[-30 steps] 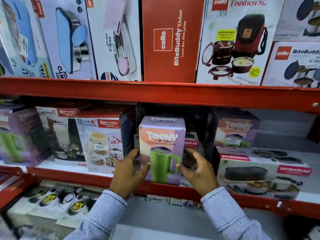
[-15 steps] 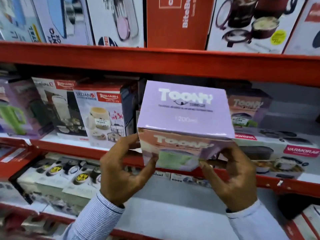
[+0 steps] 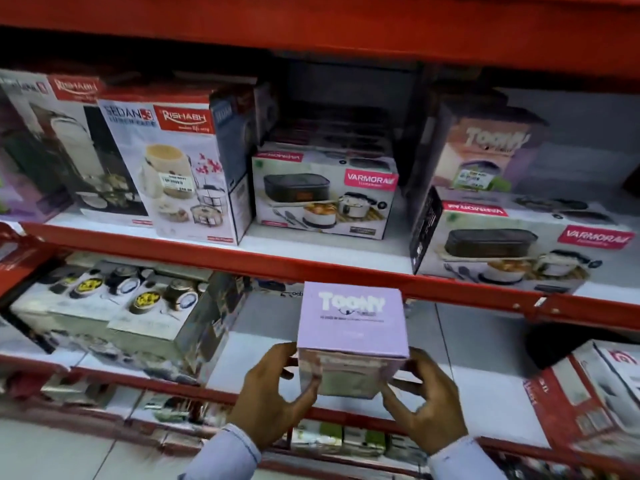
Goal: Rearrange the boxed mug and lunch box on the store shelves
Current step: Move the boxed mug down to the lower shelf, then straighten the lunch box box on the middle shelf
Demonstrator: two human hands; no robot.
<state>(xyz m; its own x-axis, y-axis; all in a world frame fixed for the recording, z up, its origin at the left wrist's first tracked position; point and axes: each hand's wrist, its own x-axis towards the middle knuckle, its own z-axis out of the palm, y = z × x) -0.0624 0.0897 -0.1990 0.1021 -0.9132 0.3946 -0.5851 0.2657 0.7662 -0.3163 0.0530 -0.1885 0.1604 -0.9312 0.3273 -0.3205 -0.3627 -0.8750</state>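
A: Where's the mug box?

B: The lilac Toony mug box (image 3: pixel 351 327) is in both hands, off the shelves, in front of the lower red shelf rail (image 3: pixel 346 415). Its top face is toward the camera with "TOONY" readable. The front panel below that is smeared, so the print can't be made out.

A: Grip?

B: The left hand (image 3: pixel 273 398) is closed on the box's left side, thumb on the front face. The right hand (image 3: pixel 420 400) is closed on the right side, thumb at the lower front corner. The fingers behind the box are hidden. Both striped sleeves are cut off at the bottom edge.

A: Lunch box?

B: A Varmora lunch box carton (image 3: pixel 323 192) sits on the middle shelf (image 3: pixel 311 252), set back from the edge, with dark stacked cartons behind it too dim to read. A second Varmora carton (image 3: pixel 519 244) is to the right at the shelf edge, with another Toony box (image 3: pixel 485 150) on top of it, blurred.

A: And on the left?

B: A Rishabh Sedan-3 lunch box carton (image 3: pixel 180 168) stands upright just beside the first Varmora carton. Another Rishabh box (image 3: pixel 65 140) is left of it, partly covered. The far-left boxes are cut off.

A: Lower shelf?

B: A flat carton with round tins printed on it (image 3: pixel 114 306) is at the left. A red and white box (image 3: pixel 595 393) is at the right, cut by the frame edge with its label unreadable. The bottom row is motion-blurred.
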